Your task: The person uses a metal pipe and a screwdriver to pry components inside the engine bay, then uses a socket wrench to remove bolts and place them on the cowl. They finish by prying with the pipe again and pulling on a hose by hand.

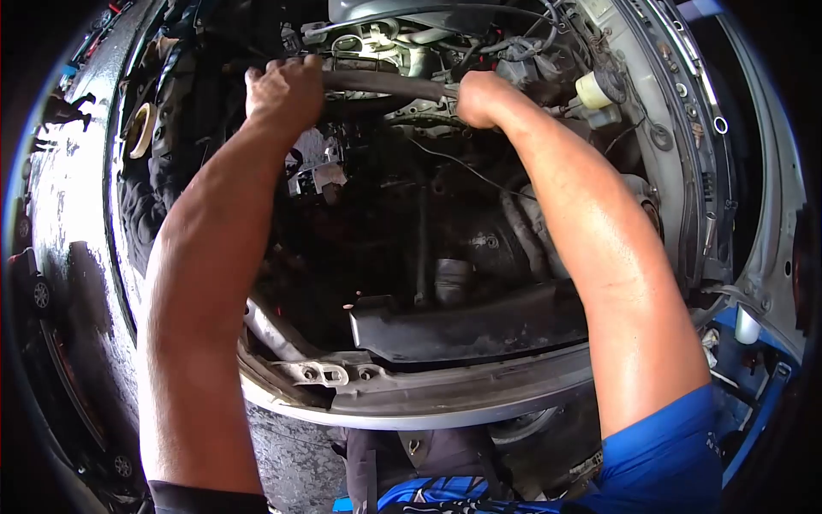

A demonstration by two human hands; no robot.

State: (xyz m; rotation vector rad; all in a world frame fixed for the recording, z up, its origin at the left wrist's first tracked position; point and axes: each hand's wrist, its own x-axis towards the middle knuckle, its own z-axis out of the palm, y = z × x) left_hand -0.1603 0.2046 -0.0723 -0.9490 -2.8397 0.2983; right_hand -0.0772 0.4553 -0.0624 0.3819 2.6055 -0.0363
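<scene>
Both my arms reach deep into an open car engine bay. My left hand (284, 92) is closed around the left end of a thick dark rubber hose (385, 83) that runs across the top of the engine. My right hand (482, 97) grips the same hose at its right end, where it meets a metal fitting. The fingers of both hands are wrapped over the hose and partly hidden behind it.
A pale fluid reservoir (594, 89) sits to the right of my right hand. Thin cables (467, 170) cross the dark engine below. A black plastic shroud (479, 325) and the silver front crossmember (411, 396) lie near me. A roll of tape (140, 129) rests at the left.
</scene>
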